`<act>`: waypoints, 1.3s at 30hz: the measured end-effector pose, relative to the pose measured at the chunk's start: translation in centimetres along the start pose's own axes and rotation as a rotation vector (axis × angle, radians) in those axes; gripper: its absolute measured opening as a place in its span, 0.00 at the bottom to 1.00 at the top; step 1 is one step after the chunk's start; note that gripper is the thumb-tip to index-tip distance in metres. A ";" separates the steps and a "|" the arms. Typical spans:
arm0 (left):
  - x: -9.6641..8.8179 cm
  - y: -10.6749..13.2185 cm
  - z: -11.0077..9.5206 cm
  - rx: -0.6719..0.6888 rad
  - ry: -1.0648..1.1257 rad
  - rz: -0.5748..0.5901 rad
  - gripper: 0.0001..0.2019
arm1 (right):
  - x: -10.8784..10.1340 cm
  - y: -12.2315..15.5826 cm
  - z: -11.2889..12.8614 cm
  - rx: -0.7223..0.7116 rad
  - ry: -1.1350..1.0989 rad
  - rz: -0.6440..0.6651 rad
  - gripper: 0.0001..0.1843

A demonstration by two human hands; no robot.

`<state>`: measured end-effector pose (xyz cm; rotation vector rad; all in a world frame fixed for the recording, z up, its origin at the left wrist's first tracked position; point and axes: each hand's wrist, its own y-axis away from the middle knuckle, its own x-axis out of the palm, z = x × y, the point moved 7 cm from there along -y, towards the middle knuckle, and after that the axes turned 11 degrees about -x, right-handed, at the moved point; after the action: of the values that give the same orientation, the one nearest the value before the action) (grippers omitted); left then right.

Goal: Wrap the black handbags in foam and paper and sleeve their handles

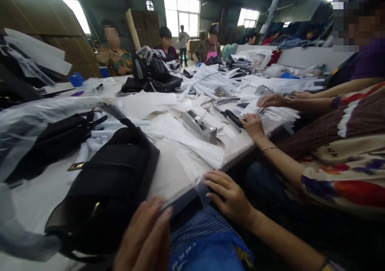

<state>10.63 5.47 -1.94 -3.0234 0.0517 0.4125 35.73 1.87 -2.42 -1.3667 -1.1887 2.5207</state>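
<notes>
My left hand (146,239) is at the bottom, beside the front edge of the table, somewhat blurred, with its fingers stretched out and nothing visible in them. Close to it on the left lies a black bag (111,170) with gold-coloured metal fittings and a handle partly wrapped in clear plastic. My right hand (230,198) is over the table edge, its fingertips closed on a small translucent piece of plastic film (202,190). A grey tape dispenser (200,126) stands on the table beyond, next to white wrapping sheets (186,138).
A co-worker's hands (254,124) handle white sheets at right, beside a black-handled tool (231,118). Another black bag (57,138) lies at left under plastic. White paper strips (210,80) and black bags (153,74) are heaped farther back. Several people work around the table.
</notes>
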 end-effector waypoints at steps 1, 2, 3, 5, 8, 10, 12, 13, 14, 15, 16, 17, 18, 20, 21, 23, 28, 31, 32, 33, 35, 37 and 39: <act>2.6 -0.3 -0.4 0.112 -0.128 0.071 0.17 | 0.8 1.3 -0.1 0.024 0.019 -0.022 0.21; 5.5 -0.7 -0.6 0.226 -0.304 0.160 0.18 | 1.5 2.3 -0.1 0.039 0.034 -0.042 0.22; 7.8 -1.4 -0.2 0.287 -0.446 0.183 0.21 | 2.1 2.9 -0.1 0.042 0.048 -0.055 0.23; 11.5 -3.5 1.2 0.296 -0.679 0.183 0.28 | 3.1 3.6 -0.2 0.028 0.071 -0.064 0.25; 14.7 -6.3 2.5 0.323 -0.922 0.194 0.31 | 3.5 3.6 -0.8 0.032 0.051 -0.096 0.26; 15.3 -7.6 2.6 0.330 -1.002 0.189 0.30 | 2.9 3.8 -1.8 0.101 -0.017 -0.166 0.22; 15.3 -8.7 2.5 0.318 -1.029 0.182 0.30 | 2.3 4.7 -3.3 0.251 -0.108 -0.247 0.15; 15.2 -9.2 2.5 0.312 -1.032 0.181 0.30 | 2.2 5.4 -4.2 0.345 -0.150 -0.272 0.12; 15.2 -9.6 2.5 0.307 -1.033 0.181 0.30 | 2.5 6.3 -5.0 0.442 -0.192 -0.281 0.11; 15.2 -10.0 2.5 0.305 -1.035 0.182 0.30 | 3.0 7.3 -5.7 0.532 -0.232 -0.278 0.10; 15.3 -10.3 2.6 0.304 -1.036 0.183 0.30 | 3.7 8.2 -6.4 0.608 -0.269 -0.275 0.12; 15.3 -10.4 2.7 0.304 -1.036 0.184 0.30 | 4.5 9.1 -6.9 0.668 -0.299 -0.276 0.14; 15.4 -10.5 2.7 0.304 -1.035 0.185 0.30 | 5.3 9.7 -7.4 0.719 -0.318 -0.286 0.19; 15.5 -10.5 2.8 0.307 -1.031 0.188 0.30 | 6.8 10.5 -8.1 0.797 -0.315 -0.325 0.24; 15.5 -10.5 2.8 0.308 -1.027 0.190 0.30 | 7.4 10.6 -8.4 0.824 -0.302 -0.341 0.24; 15.4 -10.4 2.8 0.306 -1.017 0.194 0.30 | 8.2 10.2 -8.5 0.856 -0.293 -0.346 0.20; 15.2 -10.5 2.7 0.292 -0.944 0.205 0.29 | 6.1 8.9 -7.3 0.798 -0.484 -0.205 0.14; 15.0 -10.7 2.7 0.269 -0.851 0.208 0.28 | 2.4 9.0 -6.1 0.776 -0.729 -0.097 0.18; 14.8 -10.8 2.6 0.257 -0.811 0.204 0.28 | 1.0 9.1 -5.9 0.797 -0.824 -0.101 0.19; 14.6 -10.8 2.4 0.244 -0.767 0.195 0.28 | -0.5 9.0 -5.7 0.823 -0.907 -0.131 0.19; 13.9 -10.5 1.6 0.210 -0.666 0.166 0.29 | -3.5 8.1 -5.7 0.855 -0.992 -0.233 0.19; 13.4 -9.6 0.5 0.165 -0.561 0.163 0.27 | -5.9 6.4 -5.5 0.816 -0.969 -0.309 0.17; 13.8 -8.0 -0.9 0.109 -0.479 0.267 0.30 | -7.2 4.1 -4.9 0.743 -0.955 -0.309 0.18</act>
<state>24.53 13.10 -4.10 -2.7319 0.4283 1.1012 44.95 -0.75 -1.54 0.1984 -0.2936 2.8905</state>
